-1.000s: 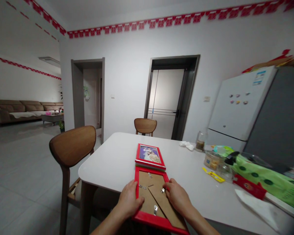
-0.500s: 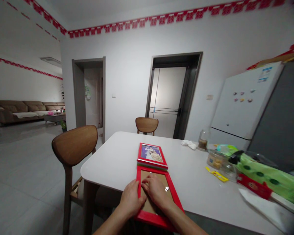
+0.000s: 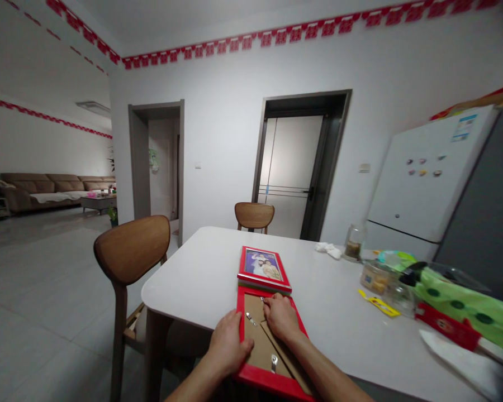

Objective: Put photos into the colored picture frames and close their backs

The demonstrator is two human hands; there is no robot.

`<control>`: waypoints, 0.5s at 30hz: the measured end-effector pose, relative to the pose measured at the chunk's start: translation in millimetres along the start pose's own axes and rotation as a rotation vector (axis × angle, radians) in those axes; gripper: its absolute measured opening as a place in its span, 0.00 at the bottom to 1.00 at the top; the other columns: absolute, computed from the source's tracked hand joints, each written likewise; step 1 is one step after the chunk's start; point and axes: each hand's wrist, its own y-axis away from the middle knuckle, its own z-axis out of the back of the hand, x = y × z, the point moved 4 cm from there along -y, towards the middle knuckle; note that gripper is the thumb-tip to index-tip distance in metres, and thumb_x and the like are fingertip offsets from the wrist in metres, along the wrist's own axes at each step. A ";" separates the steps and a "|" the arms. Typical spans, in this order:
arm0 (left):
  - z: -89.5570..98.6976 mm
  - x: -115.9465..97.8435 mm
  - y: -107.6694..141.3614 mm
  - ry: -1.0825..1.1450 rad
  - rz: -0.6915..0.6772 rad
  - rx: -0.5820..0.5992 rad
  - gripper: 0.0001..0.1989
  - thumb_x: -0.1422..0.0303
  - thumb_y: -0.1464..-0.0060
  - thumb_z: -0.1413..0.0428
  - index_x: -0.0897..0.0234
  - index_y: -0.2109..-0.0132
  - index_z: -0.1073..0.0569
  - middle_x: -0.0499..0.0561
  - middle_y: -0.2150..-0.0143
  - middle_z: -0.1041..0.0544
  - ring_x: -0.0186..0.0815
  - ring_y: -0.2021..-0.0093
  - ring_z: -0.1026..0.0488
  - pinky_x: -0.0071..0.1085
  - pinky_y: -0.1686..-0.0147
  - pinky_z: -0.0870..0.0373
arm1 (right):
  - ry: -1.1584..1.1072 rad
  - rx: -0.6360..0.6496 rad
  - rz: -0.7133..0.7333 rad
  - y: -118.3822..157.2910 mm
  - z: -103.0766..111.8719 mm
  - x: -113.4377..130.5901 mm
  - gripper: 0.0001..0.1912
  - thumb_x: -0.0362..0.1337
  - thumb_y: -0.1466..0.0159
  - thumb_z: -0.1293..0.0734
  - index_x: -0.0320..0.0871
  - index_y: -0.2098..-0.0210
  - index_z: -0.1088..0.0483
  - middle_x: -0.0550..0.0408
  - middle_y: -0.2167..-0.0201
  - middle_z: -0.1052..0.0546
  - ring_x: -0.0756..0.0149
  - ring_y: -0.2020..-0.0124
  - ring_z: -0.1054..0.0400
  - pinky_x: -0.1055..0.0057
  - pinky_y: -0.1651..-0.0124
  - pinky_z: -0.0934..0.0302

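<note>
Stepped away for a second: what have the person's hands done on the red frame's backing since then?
The right hand moved up to the top of the backing board, beside a metal clip. The left hand stayed at the red frame's left side; the framed photo stayed put.

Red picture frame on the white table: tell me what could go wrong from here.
The face-down red picture frame seems to jut past the near edge of the white rounded table, so it could tip if pressed there. The small metal clip between the left hand and right hand could scratch skin or the brown backing board.
</note>
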 end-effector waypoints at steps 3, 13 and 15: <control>0.7 -0.7 -0.1 0.015 -0.014 -0.005 0.30 0.64 0.59 0.49 0.68 0.46 0.40 0.54 0.45 0.39 0.42 0.46 0.44 0.29 0.46 0.52 | 0.005 0.011 -0.010 0.6 -1.5 -0.3 0.16 0.39 0.43 0.45 0.44 0.63 0.29 0.47 0.63 0.30 0.60 0.61 0.39 0.68 0.63 0.46; -0.5 0.5 -1.0 0.024 -0.034 -0.008 0.29 0.65 0.59 0.49 0.67 0.47 0.40 0.53 0.45 0.39 0.41 0.46 0.44 0.29 0.47 0.52 | -0.099 0.048 0.032 3.0 6.8 1.0 0.18 0.37 0.44 0.44 0.43 0.56 0.33 0.47 0.61 0.29 0.61 0.59 0.38 0.67 0.58 0.45; -1.2 1.2 -1.0 0.027 -0.030 -0.009 0.29 0.65 0.59 0.49 0.67 0.47 0.40 0.53 0.45 0.39 0.41 0.46 0.44 0.29 0.47 0.52 | -0.166 0.084 0.092 12.8 14.3 -0.7 0.20 0.36 0.46 0.43 0.42 0.54 0.35 0.49 0.60 0.29 0.64 0.58 0.37 0.69 0.55 0.46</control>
